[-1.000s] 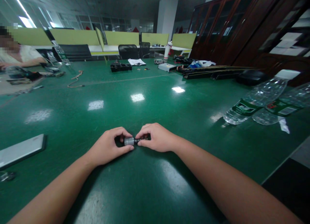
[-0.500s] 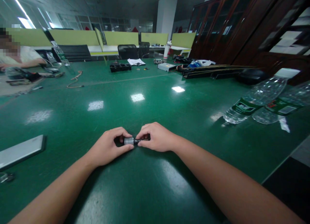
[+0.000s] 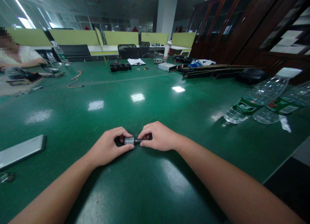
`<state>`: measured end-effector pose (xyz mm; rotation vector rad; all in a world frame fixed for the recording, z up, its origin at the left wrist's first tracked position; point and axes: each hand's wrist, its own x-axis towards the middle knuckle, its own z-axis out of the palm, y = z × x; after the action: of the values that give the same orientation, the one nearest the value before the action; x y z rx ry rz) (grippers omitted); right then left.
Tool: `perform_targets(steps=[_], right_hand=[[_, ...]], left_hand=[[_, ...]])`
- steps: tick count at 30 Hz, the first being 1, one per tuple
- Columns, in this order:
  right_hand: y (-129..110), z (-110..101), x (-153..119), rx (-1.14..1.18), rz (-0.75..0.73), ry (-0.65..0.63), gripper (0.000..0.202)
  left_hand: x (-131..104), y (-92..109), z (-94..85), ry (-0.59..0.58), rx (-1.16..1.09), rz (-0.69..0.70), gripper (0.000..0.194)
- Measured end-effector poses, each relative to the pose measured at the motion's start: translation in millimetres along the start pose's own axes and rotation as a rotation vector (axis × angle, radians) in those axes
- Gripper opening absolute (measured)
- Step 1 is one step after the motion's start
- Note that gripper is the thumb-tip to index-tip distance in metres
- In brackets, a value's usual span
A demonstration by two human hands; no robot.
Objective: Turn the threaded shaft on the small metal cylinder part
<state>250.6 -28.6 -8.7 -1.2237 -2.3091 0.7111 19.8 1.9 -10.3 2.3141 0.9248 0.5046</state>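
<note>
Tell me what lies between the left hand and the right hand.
In the head view, a small grey cylinder held by the left hand, then a narrow black piece reaching to the right hand's fingertips.

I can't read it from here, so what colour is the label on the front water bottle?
The water bottle's label is green, seen best in the head view.

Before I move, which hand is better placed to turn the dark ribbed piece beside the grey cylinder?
Probably the right hand: its thumb and fingertips pinch the dark ribbed piece, while the left hand grips the grey cylinder.
</note>
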Motion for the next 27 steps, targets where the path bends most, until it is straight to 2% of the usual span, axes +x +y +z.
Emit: perform_targets(steps=[15,19,23,27], right_hand=[[3.5,-6.9,-4.6,-0.014,0.024,-0.027,0.015],[5.1,-11.6,-7.0,-0.029,0.027,-0.057,0.026],[1.2,-36.1,-16.4,-0.090,0.116,-0.024,0.045],[-25.5,-82.9,-56.0,-0.133,0.202,0.102,0.033]], left_hand=[[0.2,-0.3,-0.4,-0.015,-0.007,-0.008,0.020],[0.7,0.1,-0.6,-0.014,-0.015,-0.019,0.022],[0.8,-0.1,-1.7,-0.011,-0.013,-0.028,0.024],[-0.7,0.4,-3.3,-0.016,-0.023,-0.024,0.026]])
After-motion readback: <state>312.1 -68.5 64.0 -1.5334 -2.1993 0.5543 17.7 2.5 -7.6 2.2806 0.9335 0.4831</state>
